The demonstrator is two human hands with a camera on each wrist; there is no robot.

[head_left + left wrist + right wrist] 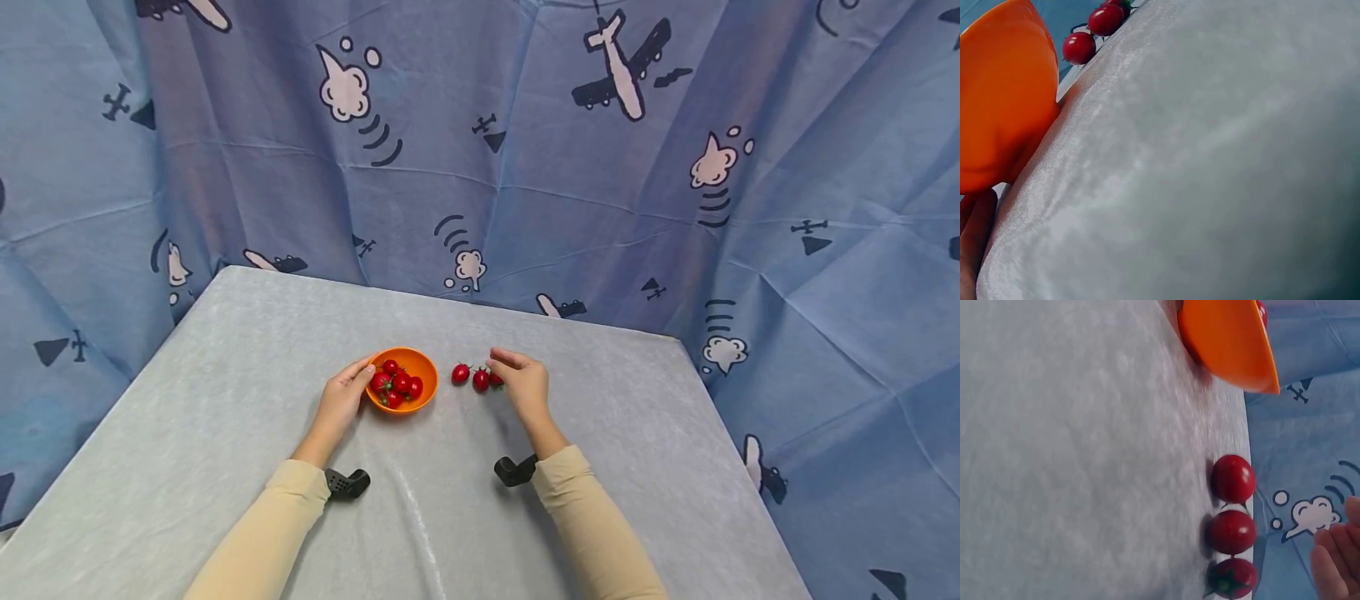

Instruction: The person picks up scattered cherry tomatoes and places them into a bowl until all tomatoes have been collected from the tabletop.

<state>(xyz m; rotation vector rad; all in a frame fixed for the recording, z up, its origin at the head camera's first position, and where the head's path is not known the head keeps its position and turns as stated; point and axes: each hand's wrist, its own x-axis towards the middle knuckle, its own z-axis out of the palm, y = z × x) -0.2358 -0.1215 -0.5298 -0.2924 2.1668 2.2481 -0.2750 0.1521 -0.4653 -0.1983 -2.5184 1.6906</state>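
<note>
My left hand [340, 398] grips the orange bowl [428, 375] at its left side, the thumb over the rim and the other fingers against the outside. Several cherry tomatoes [401, 382] with green stems lie inside the bowl. To the bowl's right, three more cherry tomatoes [1233, 532] sit in a row on the table. Over the rightmost one hovers my right hand [525, 388], its fingers loosely bent and holding nothing; it partly hides that tomato in the head view. The left wrist view shows the bowl's outer wall [1007, 94] and a fingertip under it.
A pale grey cloth covers the table [615, 400]. Behind it and along the sides hangs a blue curtain [420, 192] printed with planes and clouds. A black wrist device [348, 484] sits at the left cuff, another [515, 472] at the right.
</note>
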